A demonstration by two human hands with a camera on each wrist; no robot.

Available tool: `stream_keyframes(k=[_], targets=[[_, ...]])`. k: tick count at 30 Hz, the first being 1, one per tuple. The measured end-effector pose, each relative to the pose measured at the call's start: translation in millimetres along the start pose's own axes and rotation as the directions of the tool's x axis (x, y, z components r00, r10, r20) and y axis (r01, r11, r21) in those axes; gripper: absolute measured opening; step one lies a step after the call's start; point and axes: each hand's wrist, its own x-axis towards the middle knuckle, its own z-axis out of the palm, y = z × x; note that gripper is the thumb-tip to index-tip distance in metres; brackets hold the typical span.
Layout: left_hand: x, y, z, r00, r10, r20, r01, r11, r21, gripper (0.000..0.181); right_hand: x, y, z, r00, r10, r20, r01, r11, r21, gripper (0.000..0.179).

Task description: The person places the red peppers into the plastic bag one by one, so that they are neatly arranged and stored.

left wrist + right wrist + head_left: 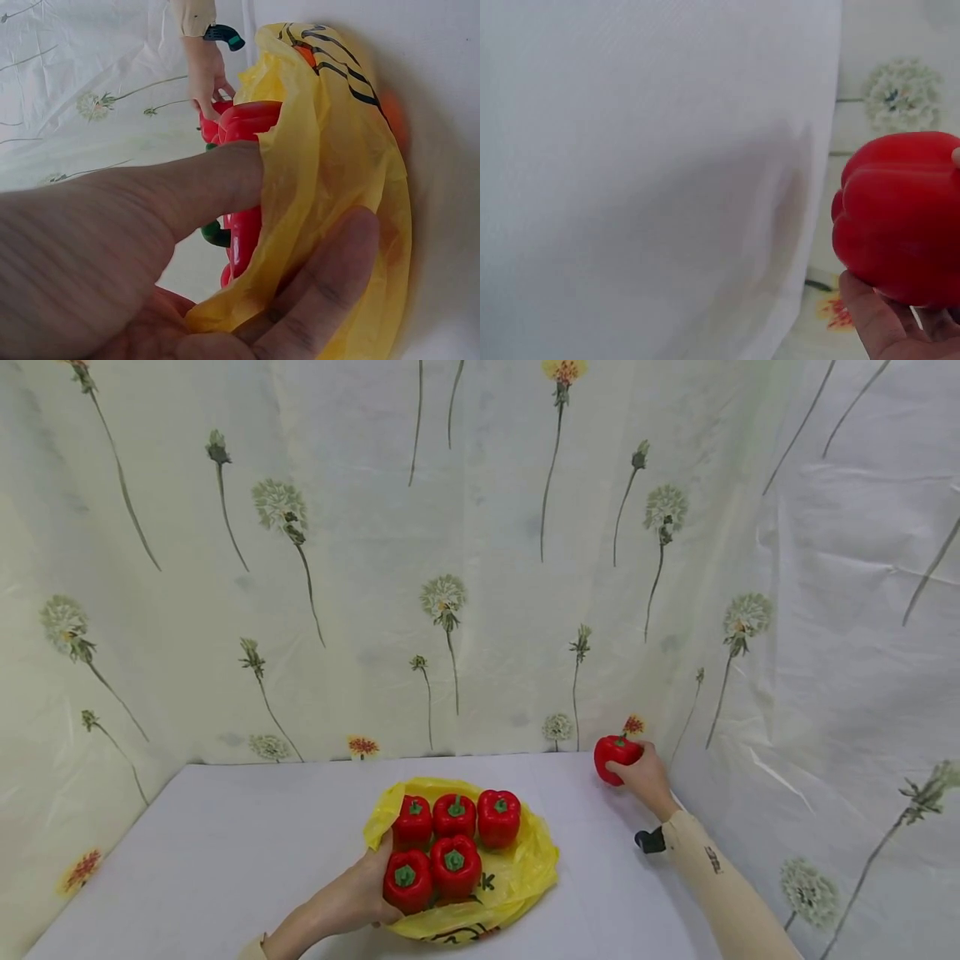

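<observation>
A yellow plastic bag (534, 860) lies wide open on the table, with several red bell peppers (455, 860) inside, green stems up. My left hand (367, 885) grips the bag's left side. In the left wrist view, one digit reaches inside past the bag's rim (289, 165) beside the peppers, and other fingers press the outside. At the table's back right, my right hand (648, 777) holds a single red bell pepper (900, 214), its stem upward in the head view. The right wrist view shows fingers (870, 311) against that pepper; the rest of the hand is cut off.
A white cloth covers the table (255, 835). Pale sheeting with a dandelion print (495, 610) hangs behind it and along both sides, close to my right arm. A dark camera mount (651, 840) sticks out from the right wrist.
</observation>
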Motion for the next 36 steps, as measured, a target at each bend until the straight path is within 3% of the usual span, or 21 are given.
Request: stream_keyframes(k=[9,19,28,36], targets=[[0.5,0.5,0.1,1.0,0.022,0.011,-0.022,0.999,0.023,0.12,-19.8,-23,1,0.999,-0.032,0.013,0.031,0.997,0.066,0.089],[-0.2,0.3,-0.6,1.0,0.016,-0.001,-0.016,0.999,0.051,0.12,-57.7,-57,13,0.987,-0.153,0.038,0.146,0.978,0.151,0.082],[0.2,1.4,0.0,1.0,0.014,-0.009,-0.014,0.998,0.059,0.122,-105.2,-91,19,0.964,-0.239,0.113,0.212,0.955,0.21,0.082],[1.2,2.0,-1.0,1.0,0.027,-0.012,-0.026,0.998,0.059,0.12,-146.3,-110,29,0.932,-0.331,0.149,0.29,0.926,0.243,0.077]])
